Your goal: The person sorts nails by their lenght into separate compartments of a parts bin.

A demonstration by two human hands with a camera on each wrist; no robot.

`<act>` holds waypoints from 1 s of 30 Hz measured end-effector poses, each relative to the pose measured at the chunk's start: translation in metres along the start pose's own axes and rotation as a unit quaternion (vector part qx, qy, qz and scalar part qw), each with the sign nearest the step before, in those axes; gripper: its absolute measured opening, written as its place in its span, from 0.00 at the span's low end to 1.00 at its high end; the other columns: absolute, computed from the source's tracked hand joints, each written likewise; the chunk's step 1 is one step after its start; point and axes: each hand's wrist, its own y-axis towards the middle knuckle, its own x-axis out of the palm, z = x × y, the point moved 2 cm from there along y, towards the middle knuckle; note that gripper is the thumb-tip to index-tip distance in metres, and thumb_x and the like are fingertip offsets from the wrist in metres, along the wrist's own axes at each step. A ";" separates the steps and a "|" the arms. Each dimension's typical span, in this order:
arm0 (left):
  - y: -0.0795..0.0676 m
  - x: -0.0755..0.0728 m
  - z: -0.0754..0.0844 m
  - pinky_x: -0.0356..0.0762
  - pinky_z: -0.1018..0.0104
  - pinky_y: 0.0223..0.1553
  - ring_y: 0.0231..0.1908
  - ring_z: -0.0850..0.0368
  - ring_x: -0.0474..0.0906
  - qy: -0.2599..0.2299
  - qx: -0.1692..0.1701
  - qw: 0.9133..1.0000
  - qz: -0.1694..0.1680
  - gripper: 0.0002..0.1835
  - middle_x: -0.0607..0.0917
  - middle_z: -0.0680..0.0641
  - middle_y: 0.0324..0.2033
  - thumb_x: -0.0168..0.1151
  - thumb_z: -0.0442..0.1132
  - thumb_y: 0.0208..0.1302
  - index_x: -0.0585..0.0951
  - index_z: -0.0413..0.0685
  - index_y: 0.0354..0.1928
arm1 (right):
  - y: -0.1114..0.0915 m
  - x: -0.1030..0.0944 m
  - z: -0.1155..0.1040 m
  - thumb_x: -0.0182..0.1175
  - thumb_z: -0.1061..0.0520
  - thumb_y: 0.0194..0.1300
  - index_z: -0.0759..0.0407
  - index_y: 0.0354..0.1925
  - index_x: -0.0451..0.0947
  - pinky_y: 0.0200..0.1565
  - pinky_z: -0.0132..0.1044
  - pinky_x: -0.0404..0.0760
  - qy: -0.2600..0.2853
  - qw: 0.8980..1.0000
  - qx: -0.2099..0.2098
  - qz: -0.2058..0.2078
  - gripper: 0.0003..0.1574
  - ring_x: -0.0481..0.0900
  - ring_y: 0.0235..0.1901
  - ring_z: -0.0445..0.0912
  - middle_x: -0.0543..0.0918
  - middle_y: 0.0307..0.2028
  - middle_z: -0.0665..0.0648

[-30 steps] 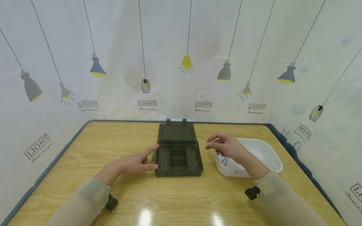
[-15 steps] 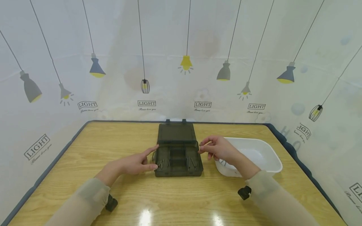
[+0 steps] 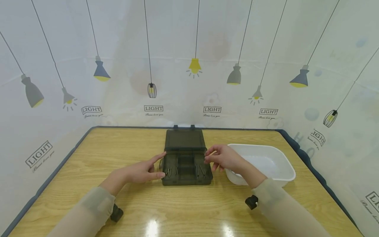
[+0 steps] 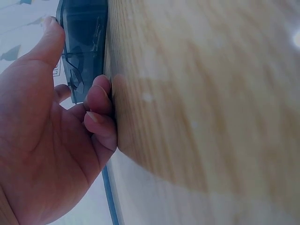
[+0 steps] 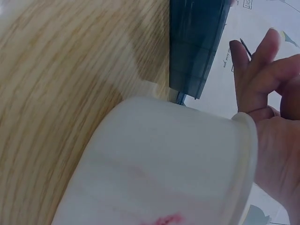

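A dark translucent compartment box (image 3: 187, 182) lies with its lid (image 3: 185, 139) folded back. Several thin metal rods (image 3: 197, 171), like screws or nails, lie in its left and right compartments. My left hand (image 3: 142, 170) is at the box's left side, index finger and thumb stretched out to its edge; in the left wrist view its other fingers bend down at the tabletop. My right hand (image 3: 225, 157) is over the box's right edge. Its fingertips pinch a thin dark metal rod (image 5: 245, 48), which shows in the right wrist view and is mostly hidden by the fingers in the head view.
A white plastic tub (image 3: 285, 164) stands right of the box, under the right forearm, with a red mark (image 5: 166, 219) on its outer wall. The wooden table (image 3: 183, 210) meets a lamp-patterned cloth (image 3: 177, 42) at the back and sides.
My right hand has moved left from above the white tub to the box's right edge, pinching the rod. The left hand and the box have stayed in place.
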 end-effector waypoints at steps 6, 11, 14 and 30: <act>0.000 0.000 0.001 0.67 0.61 0.35 0.27 0.57 0.65 -0.002 -0.001 1.000 0.000 0.54 0.73 0.53 0.26 0.63 0.66 0.78 0.42 0.67 0.91 | -0.002 -0.004 0.000 0.63 0.55 0.82 0.69 0.63 0.79 0.25 0.33 0.79 0.003 1.000 0.003 -0.004 0.21 0.88 0.27 0.43 0.91 0.53 0.70; 0.000 0.000 0.001 0.67 0.61 0.35 0.28 0.56 0.65 0.002 -0.003 1.000 0.003 0.54 0.74 0.52 0.27 0.63 0.67 0.78 0.42 0.68 0.91 | -0.010 -0.018 0.003 0.63 0.49 0.83 0.63 0.63 0.80 0.26 0.34 0.79 -0.002 1.000 0.002 0.012 0.22 0.88 0.31 0.48 0.90 0.55 0.69; 0.000 0.000 0.002 0.67 0.60 0.35 0.28 0.56 0.65 0.005 -0.003 1.000 0.004 0.53 0.74 0.52 0.28 0.63 0.67 0.78 0.42 0.68 0.91 | -0.016 -0.031 0.006 0.64 0.45 0.83 0.59 0.63 0.81 0.27 0.36 0.78 -0.008 1.000 -0.003 0.023 0.23 0.86 0.32 0.50 0.90 0.56 0.68; -0.001 0.000 0.002 0.67 0.59 0.35 0.28 0.55 0.65 0.000 -0.011 1.000 0.003 0.53 0.74 0.51 0.29 0.63 0.68 0.78 0.42 0.71 0.91 | -0.028 -0.093 0.061 0.70 0.52 0.77 0.52 0.60 0.86 0.44 0.45 0.82 -0.135 0.990 0.019 -0.023 0.17 0.82 0.48 0.55 0.87 0.50 0.58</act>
